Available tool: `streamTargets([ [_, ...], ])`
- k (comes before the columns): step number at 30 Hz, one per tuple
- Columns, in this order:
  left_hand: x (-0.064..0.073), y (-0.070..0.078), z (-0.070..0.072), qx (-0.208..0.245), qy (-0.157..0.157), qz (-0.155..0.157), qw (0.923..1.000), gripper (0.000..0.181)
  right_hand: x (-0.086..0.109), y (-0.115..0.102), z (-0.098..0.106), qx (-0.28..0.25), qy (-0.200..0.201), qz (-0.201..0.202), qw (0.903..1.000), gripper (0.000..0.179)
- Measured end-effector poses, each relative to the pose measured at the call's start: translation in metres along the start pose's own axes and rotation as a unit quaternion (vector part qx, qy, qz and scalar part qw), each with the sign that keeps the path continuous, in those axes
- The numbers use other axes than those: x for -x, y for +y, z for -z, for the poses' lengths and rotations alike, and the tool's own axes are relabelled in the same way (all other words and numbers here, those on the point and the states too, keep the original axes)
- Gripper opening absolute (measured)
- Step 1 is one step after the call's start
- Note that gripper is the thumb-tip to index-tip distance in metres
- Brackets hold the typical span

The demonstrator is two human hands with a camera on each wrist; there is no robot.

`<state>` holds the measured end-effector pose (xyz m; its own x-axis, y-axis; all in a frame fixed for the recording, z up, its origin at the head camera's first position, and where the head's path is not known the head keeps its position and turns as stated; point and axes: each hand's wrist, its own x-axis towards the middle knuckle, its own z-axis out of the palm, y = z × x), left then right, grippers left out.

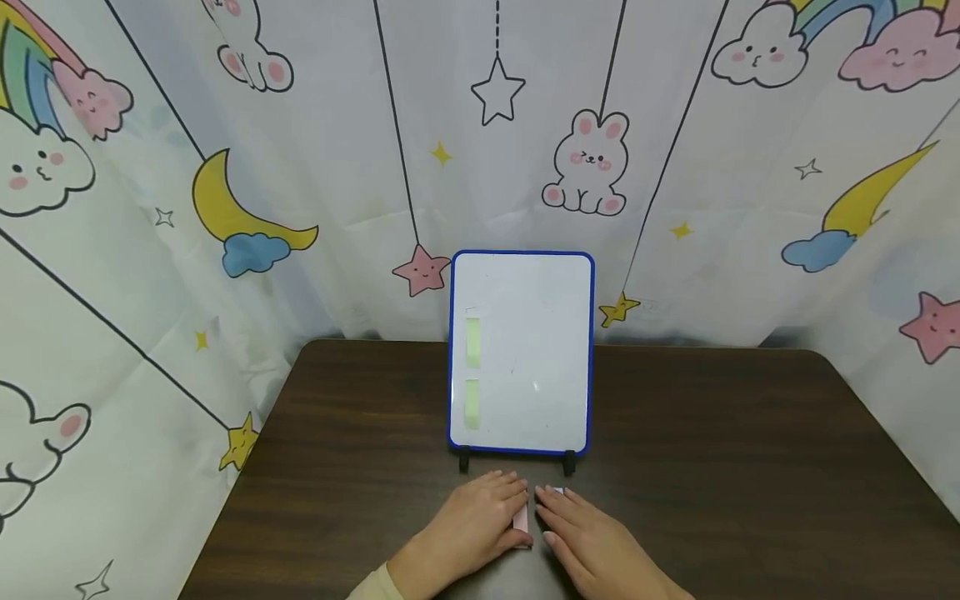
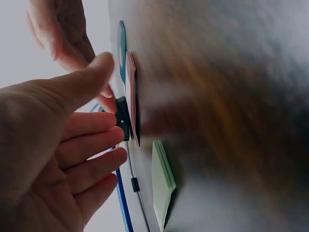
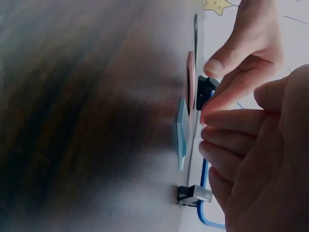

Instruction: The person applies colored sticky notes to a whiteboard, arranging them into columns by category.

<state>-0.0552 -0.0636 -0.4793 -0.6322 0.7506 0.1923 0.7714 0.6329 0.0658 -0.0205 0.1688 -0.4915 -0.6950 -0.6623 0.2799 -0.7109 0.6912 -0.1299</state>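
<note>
In the head view my left hand [image 1: 480, 521] lies palm down over the table, fingers extended, with a pink sticky-note pad [image 1: 521, 521] showing beside its thumb. My right hand [image 1: 588, 533] reaches in alongside, fingers straight, over a blue pad [image 1: 557, 490] that is mostly covered. Seen from the left wrist, a green pad [image 2: 161, 181] lies nearest the left hand, then the pink pad [image 2: 131, 92] and the blue pad [image 2: 122, 50]. The right wrist view has the blue pad [image 3: 182, 130] below the right fingertips. Both hands hover close over the pads, gripping nothing.
Behind the hands a blue-framed whiteboard [image 1: 532, 350] stands upright on black feet [image 1: 569, 463]. Two pale green strips [image 1: 472, 342] stick to its left side. The dark wooden table [image 1: 712, 450] is backed by a patterned curtain [image 1: 337, 167].
</note>
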Motion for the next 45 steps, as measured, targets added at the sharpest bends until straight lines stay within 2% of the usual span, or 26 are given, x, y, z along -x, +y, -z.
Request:
streamTargets([
  [4,0.0002,0.0001,-0.0021,-0.005,0.001,-0.002,1.0000,0.052,0.0005,-0.0006,-0.0003,-0.017,-0.023,0.013,0.9995,0.035],
  [11,-0.0002,0.0021,-0.0045,0.004,-0.006,0.000,1.0000,0.050,0.0007,-0.0021,-0.0008,-0.034,-0.052,0.006,0.9980,0.038],
  [19,0.0001,0.0033,-0.0046,0.010,-0.003,-0.003,0.9999,0.051,0.0013,-0.0026,-0.0002,-0.026,-0.044,0.018,0.9985,0.037],
  [28,-0.0005,0.0003,-0.0044,0.046,0.001,0.002,0.9990,0.049,-0.0006,-0.0033,0.0005,-0.038,-0.056,0.017,0.9976,0.038],
  [34,-0.0013,-0.0008,-0.0053,0.059,0.002,0.008,0.9982,0.037,-0.0016,-0.0040,0.0022,-0.051,-0.064,0.015,0.9966,0.039],
  [37,-0.0012,-0.0006,-0.0067,0.061,0.013,0.005,0.9981,0.029,-0.0018,-0.0045,0.0029,-0.060,-0.065,0.011,0.9960,0.039],
  [42,-0.0009,0.0006,-0.0087,0.050,0.038,0.002,0.9980,0.024,-0.0012,-0.0048,0.0021,-0.062,-0.042,0.019,0.9970,0.036],
  [45,-0.0011,0.0010,-0.0090,0.051,0.038,0.006,0.9980,0.025,-0.0009,-0.0049,0.0014,-0.064,-0.040,0.018,0.9970,0.036],
])
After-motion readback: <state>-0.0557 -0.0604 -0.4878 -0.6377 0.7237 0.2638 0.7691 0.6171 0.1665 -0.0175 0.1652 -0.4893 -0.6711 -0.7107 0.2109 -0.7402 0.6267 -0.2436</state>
